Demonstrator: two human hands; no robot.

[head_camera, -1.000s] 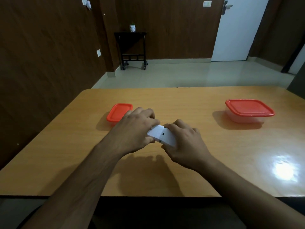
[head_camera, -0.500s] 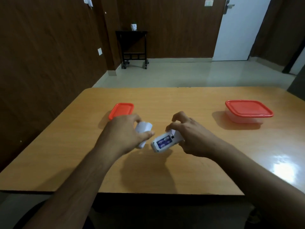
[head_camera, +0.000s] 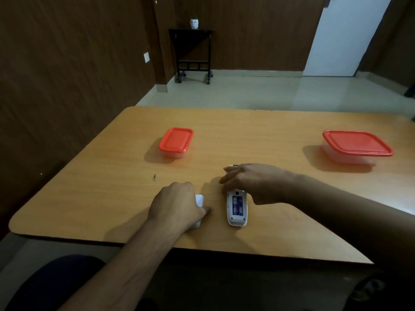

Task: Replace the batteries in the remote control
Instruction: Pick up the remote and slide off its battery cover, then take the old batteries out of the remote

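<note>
Fingers (head_camera: 203,211) of our left hand (head_camera: 177,206) curl around the white battery cover (head_camera: 199,202), holding it down on the wooden table (head_camera: 280,153); only the cover's top corner and a sliver by the heel of the hand show. At three o'clock of that grip, just beside it, lies the white remote control (head_camera: 237,209), face down with its compartment open and two blue batteries (head_camera: 237,205) seated side by side. Our right hand (head_camera: 253,181) rests over the remote's far end, fingers spread flat and loose; whether they actually pinch the body we cannot tell. The remote's long axis runs from twelve to six o'clock, near end towards us, far end hidden beneath the palm. A small white and dark tip (head_camera: 233,165) shows just past the right fingertips, too hidden to identify.

Further out, a small red-lidded container (head_camera: 176,142) sits at eleven o'clock of the remote, well apart, and a larger red-lidded container (head_camera: 356,148) at two o'clock. Both lids are on. A tiny dark speck (head_camera: 154,176) lies on the table at ten o'clock of the left hand. Beyond the table a black side table (head_camera: 193,52) carries a little white pot (head_camera: 194,23).
</note>
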